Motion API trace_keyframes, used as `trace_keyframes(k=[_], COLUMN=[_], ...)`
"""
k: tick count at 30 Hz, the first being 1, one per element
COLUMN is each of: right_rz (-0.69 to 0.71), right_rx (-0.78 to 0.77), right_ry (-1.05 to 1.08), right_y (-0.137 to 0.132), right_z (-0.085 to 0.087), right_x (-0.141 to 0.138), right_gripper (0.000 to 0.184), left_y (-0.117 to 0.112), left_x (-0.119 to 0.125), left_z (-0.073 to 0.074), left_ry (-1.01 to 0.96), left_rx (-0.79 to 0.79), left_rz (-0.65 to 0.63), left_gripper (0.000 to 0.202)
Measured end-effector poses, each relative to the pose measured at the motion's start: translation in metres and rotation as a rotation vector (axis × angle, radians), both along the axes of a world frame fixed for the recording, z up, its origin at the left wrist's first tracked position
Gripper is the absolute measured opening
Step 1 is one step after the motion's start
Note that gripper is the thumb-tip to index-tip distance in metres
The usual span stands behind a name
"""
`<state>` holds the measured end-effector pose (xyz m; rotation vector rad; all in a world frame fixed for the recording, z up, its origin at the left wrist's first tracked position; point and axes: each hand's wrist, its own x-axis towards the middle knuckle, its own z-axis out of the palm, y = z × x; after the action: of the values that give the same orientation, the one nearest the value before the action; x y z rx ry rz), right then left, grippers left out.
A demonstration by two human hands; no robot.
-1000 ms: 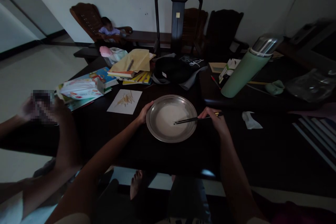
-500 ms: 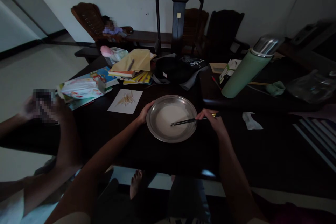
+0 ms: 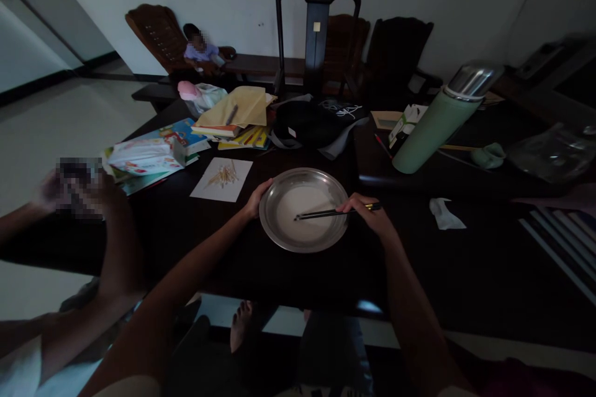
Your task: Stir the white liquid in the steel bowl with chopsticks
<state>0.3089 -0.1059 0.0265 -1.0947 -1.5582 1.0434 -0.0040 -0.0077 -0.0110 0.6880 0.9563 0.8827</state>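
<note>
A round metal basin (image 3: 274, 232) with whitish contents (image 3: 298, 201) stands on the dark table. My left hand (image 3: 256, 200) grips its left rim, with the thumb on top and the other fingers mostly hidden. Black chopsticks (image 3: 321, 214) are held in my right hand (image 3: 369, 211) over the basin's right rim. Their tips lie near the middle of the whitish contents; whether they pinch anything is too small to tell. Left of the basin, a white paper sheet (image 3: 205, 189) bears a small pile of cotton swabs (image 3: 226, 175).
A green thermos (image 3: 431, 130) stands right of the basin, near a crumpled tissue (image 3: 446, 214). Books (image 3: 233, 130), a tissue pack (image 3: 146, 156) and a black bag (image 3: 302, 124) lie behind. At left, another person's hands (image 3: 77, 189) are blurred; someone sits on a far chair.
My right hand has moved slightly left, carrying the chopstick tips further across the basin. My left hand stays on the rim. The seated person in the background has shifted upright.
</note>
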Motion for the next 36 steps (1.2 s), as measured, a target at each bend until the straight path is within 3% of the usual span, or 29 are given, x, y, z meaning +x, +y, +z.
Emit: trace_keyframes(k=[7,13,19,26,32,36], right_rz=[-0.217,0.0,-0.181,-0.009,-0.214,-0.095], right_rx=[0.022,-0.03,0.026,0.022,0.03,-0.012], right_ry=[0.096,0.008,0.057,-0.024,0.086,0.073], right_y=[0.002,0.002,0.001,0.001,0.003,0.001], right_z=[-0.002,-0.003,-0.001,0.001,-0.003,-0.002], right_x=[0.011,0.001,0.01,0.001,0.012,0.008], right_gripper=[0.042,0.037,0.039,0.037,0.04,0.042], left_y=[0.0,0.002,0.002,0.002,0.0,0.001], left_x=[0.002,0.001,0.001,0.0,0.002,0.001], left_z=[0.0,-0.001,-0.003,-0.003,0.001,-0.002], left_ry=[-0.012,0.011,-0.012,0.018,-0.022,-0.005], left_rx=[0.055,0.031,0.063,-0.002,0.068,0.063], left_rz=[-0.008,0.008,-0.019,0.002,-0.034,-0.022], left_gripper=[0.035,0.036,0.037,0.036,0.04,0.042])
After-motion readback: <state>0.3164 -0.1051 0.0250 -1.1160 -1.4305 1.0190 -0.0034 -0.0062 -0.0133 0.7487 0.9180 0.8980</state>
